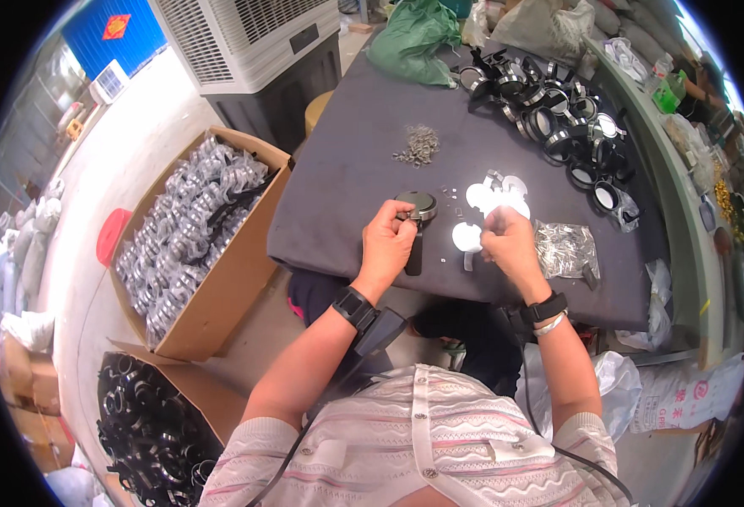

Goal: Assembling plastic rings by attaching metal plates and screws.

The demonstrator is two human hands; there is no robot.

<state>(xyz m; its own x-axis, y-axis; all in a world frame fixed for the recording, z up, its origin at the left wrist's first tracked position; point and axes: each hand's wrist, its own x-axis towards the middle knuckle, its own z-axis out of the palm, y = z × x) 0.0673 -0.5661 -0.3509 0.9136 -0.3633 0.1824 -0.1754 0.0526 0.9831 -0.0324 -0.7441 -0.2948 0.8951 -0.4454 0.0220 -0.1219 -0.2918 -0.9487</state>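
My left hand grips a round, dark-faced piece with a metal rim, at the near part of the table. A black strap hangs down from it. To its right, my right hand is closed in a pinch beside several white discs; whatever is between its fingertips is hidden. One white disc with a small tab lies just left of those fingers. Tiny clear bits are scattered between the hands. A clear bag of small metal pins lies right of my right hand.
A dark cloth covers the table. On it are a heap of small metal parts, a pile of round black-strapped pieces and a green bag. Left stand a carton of wrapped pieces, a heap of black pieces and an air cooler.
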